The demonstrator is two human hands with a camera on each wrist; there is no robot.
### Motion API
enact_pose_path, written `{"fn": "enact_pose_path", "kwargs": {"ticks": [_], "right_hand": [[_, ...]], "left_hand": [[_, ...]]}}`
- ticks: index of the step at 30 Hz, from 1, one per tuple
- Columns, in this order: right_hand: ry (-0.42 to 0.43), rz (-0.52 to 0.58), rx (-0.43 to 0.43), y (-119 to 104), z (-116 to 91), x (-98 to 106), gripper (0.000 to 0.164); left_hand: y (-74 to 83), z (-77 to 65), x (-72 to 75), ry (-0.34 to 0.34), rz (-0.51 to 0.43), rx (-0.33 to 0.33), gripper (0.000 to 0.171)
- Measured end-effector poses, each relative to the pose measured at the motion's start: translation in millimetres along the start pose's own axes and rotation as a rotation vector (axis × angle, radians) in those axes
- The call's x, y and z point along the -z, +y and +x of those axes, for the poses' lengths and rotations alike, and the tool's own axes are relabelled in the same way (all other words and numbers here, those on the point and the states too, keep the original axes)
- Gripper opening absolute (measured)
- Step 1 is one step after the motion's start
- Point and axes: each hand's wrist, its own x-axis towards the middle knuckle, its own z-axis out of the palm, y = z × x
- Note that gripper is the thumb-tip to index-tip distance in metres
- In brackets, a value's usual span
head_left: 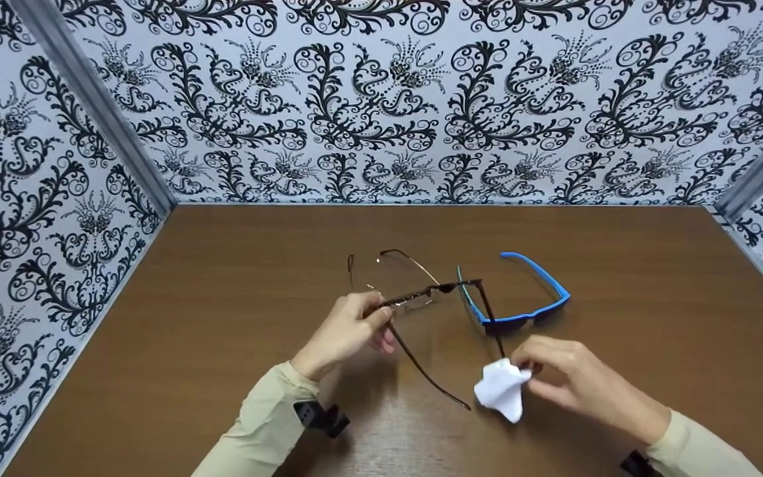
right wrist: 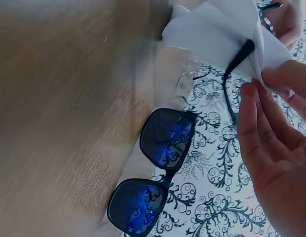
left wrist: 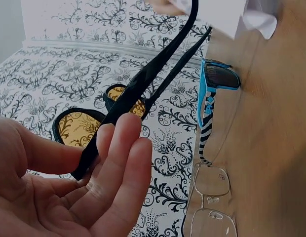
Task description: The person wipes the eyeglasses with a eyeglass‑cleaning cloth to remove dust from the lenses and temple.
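My left hand (head_left: 350, 323) grips a pair of dark-framed glasses (head_left: 448, 288) at one front corner, between thumb and fingers. The left wrist view shows their yellow lenses (left wrist: 76, 129). Both temples are unfolded; one slants down toward me, the other reaches to a white cloth (head_left: 501, 389). My right hand (head_left: 573, 374) pinches this cloth between thumb and fingertips. In the right wrist view, the dark tip of a temple (right wrist: 242, 52) lies against the cloth (right wrist: 212, 32), whose folds hide part of the contact.
Blue-framed sunglasses (head_left: 544, 273) with dark lenses and a zebra-striped temple (left wrist: 207, 131) lie on the brown table (head_left: 222, 265), behind the cloth. Thin wire-rimmed glasses (head_left: 414, 264) lie to their left, partly behind the held frame. Patterned walls (head_left: 408, 132) enclose the table's back and sides.
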Motion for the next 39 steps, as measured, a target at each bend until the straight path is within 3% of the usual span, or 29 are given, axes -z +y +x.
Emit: {"fn": "enact_pose_path", "kwargs": {"ticks": [7,11,21,29,39], "right_hand": [[0.049,-0.255,-0.005,13.2,12.1,5.6,0.037],[0.077,-0.326,0.002,17.9,20.4,8.8,0.038],[0.176,-0.342,-0.05,24.4,35.1,11.8,0.028],[0.219,-0.359,-0.024,25.2,33.0,10.7,0.019],[0.169,-0.432,-0.024,21.9,40.4,14.2,0.038]], "left_hand": [[2.8,-3.6,-2.8,-0.051,0.024,0.009,0.012],[2.6,-4.7,-4.0,-0.075,0.035,0.009,0.012],[0.0,-5.2,-14.3,-0.186,0.021,0.02,0.015],[-0.6,-7.0,-19.7,-0.262,0.024,0.095,0.013],[-7.4,-4.4,-25.1,-0.192,-0.15,0.174,0.009]]}}
